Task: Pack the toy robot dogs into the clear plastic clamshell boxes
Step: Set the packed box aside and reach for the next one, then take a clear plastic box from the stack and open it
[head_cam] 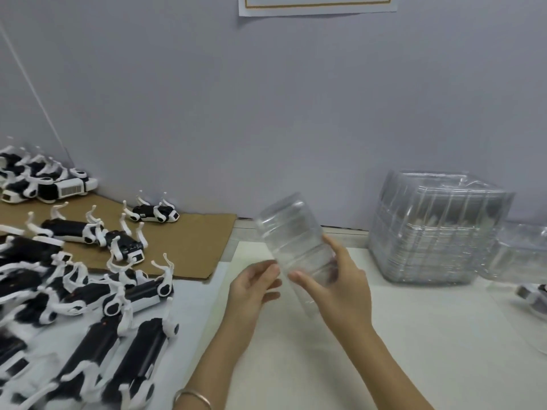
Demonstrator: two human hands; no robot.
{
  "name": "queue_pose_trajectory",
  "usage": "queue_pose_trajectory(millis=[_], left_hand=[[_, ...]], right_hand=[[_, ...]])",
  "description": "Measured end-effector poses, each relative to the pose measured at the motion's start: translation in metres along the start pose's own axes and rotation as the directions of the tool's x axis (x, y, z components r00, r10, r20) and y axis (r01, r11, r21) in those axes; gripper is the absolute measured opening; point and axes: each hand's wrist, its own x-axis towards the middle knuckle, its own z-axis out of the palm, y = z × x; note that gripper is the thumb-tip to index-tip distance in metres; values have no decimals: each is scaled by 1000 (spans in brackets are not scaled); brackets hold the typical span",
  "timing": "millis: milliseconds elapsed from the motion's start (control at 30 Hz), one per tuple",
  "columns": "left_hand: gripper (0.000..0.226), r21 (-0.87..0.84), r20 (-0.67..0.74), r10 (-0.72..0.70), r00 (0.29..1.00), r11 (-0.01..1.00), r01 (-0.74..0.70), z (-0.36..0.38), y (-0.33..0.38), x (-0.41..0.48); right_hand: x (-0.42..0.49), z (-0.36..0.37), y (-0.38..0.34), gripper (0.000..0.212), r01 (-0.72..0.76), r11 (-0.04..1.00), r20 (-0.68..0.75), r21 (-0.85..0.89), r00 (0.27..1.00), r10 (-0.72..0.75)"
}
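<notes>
The box is held in the air above the middle of the bench, tilted with its top leaning towards the back-left, and it looks empty. The right hand grips its lower right side, thumb across the front and fingers curled round behind. The left hand has its fingers loosely curled at the lower left edge and seems to pinch the rim there, though motion blur makes that contact hard to confirm.

The step in hand looks like opening the box so that a dog can go in. To do it well, the right hand should hold one half steady while the left thumb and fingertips find the seam and peel the halves apart at the rim, not at the thin walls, which would probably buckle. A gentle pull is enough; a jerk could crack the hinge.

The toy dogs lie crowded along the left edge, some on a cardboard sheet towards the back-left corner. The nearest one should be picked by its body, since the thin white legs stick out and tangle with their neighbours. A stack of boxes stands near the back edge on the right.
</notes>
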Motion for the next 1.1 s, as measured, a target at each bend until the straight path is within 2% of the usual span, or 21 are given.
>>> queue_pose_trajectory(millis=[67,133,267,400,600,967,1100], left_hand=[[30,-30,44,147,988,989,-145,11,10,0],[19,-46,82,217,973,976,-213,17,16,0],[40,-78,169,173,970,984,-162,22,23,-2],[25,-42,205,149,967,989,-143,18,28,1],[19,-119,259,106,960,990,-78,13,25,0],[16,-12,179,136,974,991,-136,16,26,-1],[18,4,165,138,977,990,-140,17,26,0]], right_hand=[[-2,-12,-11,71,-112,983,22,145,994,110],[-2,-21,-16,65,-173,958,67,231,985,162],[1,-27,-21,68,-253,918,100,305,967,233],[0,-21,-21,61,-261,896,73,358,965,252],[1,-20,-18,50,-255,840,16,479,959,282],[6,-26,-15,45,-283,785,18,551,945,328],[8,-29,-13,49,-275,776,-4,567,942,337]])
